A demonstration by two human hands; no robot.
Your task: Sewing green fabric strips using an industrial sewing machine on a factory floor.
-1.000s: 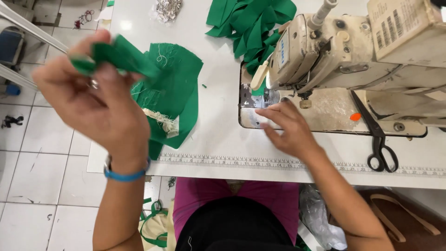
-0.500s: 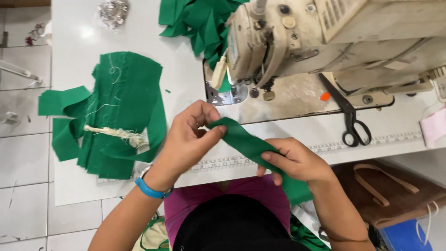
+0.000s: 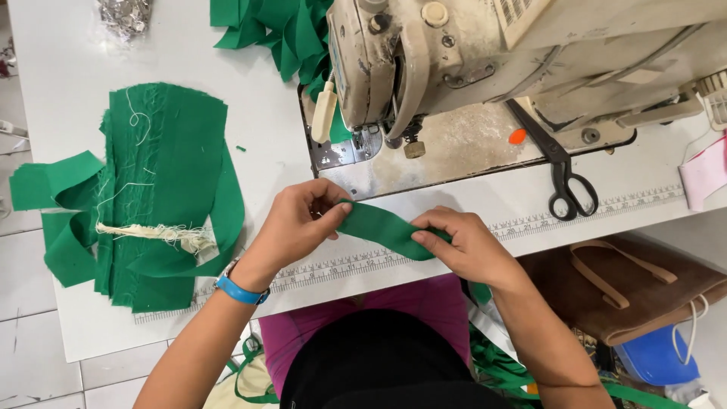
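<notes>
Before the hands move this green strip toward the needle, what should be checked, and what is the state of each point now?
1. Both hands hold the green strip: ok, left hand and right hand pinch it.
2. Strip flat, not twisted: cannot tell, fingers cover parts.
3. Plate under the sewing machine head free: ok, no cloth visible there.
4. Scissors away from the hands: ok, lying right of the plate.
5. Green stack apart from the strip: ok.

A cream sewing machine [image 3: 469, 68] stands on the white surface [image 3: 227, 45], black scissors [image 3: 564, 178] beside it, stacked green fabric [image 3: 151, 197] at left
</notes>
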